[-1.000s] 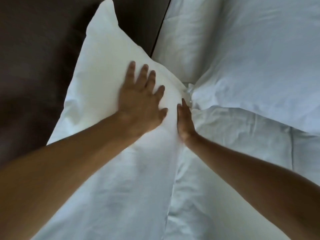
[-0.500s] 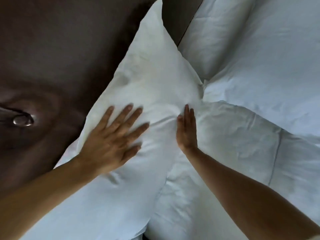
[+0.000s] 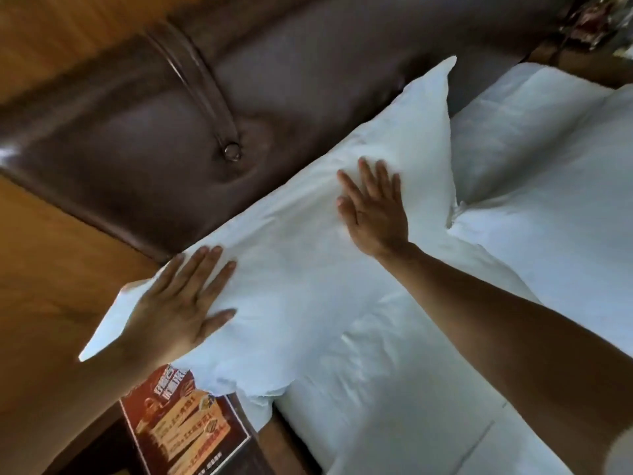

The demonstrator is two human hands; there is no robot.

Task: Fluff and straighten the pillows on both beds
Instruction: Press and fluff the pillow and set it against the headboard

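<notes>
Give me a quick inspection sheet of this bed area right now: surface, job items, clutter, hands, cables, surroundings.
Surface: bed in white linen, creased.
Job's things: near pillow lying slantwise against the headboard, one corner overhanging the bed edge; second pillow beside it, corners meeting.
Clutter: red printed card beside the bed, partly under the pillow's corner.
Grippers: left hand flat, fingers spread, on the pillow's outer end; right hand flat on its upper part. Neither grips.
Cables: nothing seen.
Surroundings: wood panelling behind the brown tufted headboard.

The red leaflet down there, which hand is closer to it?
Left. The left hand presses the pillow just above the red leaflet; the right hand lies farther up.
</notes>
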